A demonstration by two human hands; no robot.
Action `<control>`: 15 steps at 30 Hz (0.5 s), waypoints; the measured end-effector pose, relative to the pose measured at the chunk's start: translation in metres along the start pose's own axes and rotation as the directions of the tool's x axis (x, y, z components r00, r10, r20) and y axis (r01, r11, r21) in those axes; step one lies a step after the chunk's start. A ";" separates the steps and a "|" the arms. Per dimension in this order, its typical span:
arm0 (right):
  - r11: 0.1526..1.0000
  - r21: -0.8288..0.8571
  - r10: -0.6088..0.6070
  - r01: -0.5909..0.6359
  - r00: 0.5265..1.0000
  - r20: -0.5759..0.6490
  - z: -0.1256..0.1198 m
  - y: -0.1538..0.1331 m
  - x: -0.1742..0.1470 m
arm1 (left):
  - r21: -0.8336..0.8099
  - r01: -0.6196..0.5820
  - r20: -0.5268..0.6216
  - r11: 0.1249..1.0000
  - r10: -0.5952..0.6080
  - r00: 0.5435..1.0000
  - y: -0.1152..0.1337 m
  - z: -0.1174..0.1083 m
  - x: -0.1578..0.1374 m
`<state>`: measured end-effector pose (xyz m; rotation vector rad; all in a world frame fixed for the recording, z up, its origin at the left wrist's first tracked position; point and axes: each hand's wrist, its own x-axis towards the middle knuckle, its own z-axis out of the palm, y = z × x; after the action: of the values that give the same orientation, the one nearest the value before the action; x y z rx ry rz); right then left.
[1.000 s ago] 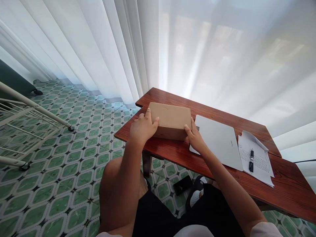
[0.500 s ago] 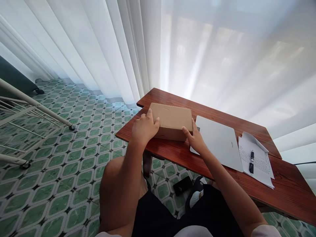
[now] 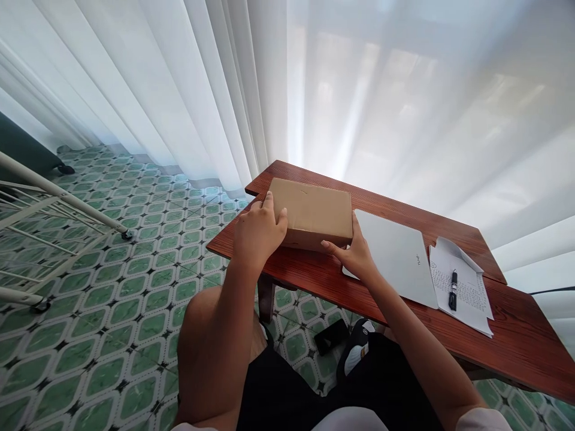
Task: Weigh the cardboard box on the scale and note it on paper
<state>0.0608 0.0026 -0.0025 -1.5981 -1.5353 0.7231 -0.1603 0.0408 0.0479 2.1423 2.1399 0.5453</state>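
Note:
A closed brown cardboard box [image 3: 314, 209] is at the left part of the reddish wooden table [image 3: 305, 269]. My left hand [image 3: 260, 230] grips its left end, with the thumb against the near left corner. At the right end, my right hand [image 3: 356, 248] holds the box with its fingers along the side and the thumb at the lower front edge. Just right of the box lies a closed silver laptop [image 3: 395, 254], partly behind my right hand and forearm. Whether the box's underside touches the table I cannot tell.
Sheets of handwritten paper [image 3: 467, 287] with a black pen [image 3: 453, 290] on them lie right of the laptop. White curtains [image 3: 359, 90] hang behind the table. A white wheeled rack [image 3: 58, 197] stands at left. A dark flat object [image 3: 331, 337] is on the tiled floor.
The box has risen slightly or tipped toward me, and looks a little larger. My right thumb has slid down from the top edge to the lower front edge. The view shifted slightly.

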 end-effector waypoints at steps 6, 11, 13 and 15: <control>0.999 -0.004 -0.039 0.039 0.994 -0.106 -0.010 0.005 -0.003 | -0.025 -0.087 -0.083 0.996 0.085 0.993 0.007 0.000 -0.005; 0.995 0.006 -0.094 0.096 0.982 -0.161 -0.023 0.009 -0.008 | -0.088 -0.158 -0.128 0.983 0.147 0.981 0.014 0.002 -0.006; 0.993 -0.001 -0.117 0.119 0.975 -0.188 -0.029 0.012 -0.010 | -0.133 -0.185 -0.154 0.974 0.164 0.974 0.018 0.003 -0.007; 0.990 0.002 -0.140 0.144 0.966 -0.217 -0.036 0.017 -0.012 | -0.185 -0.225 -0.192 0.957 0.189 0.963 0.022 0.005 -0.008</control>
<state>0.0983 -0.0139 0.0008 -1.4832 -1.4614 0.4654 -0.1373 0.0331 0.0482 2.2887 1.8445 0.9578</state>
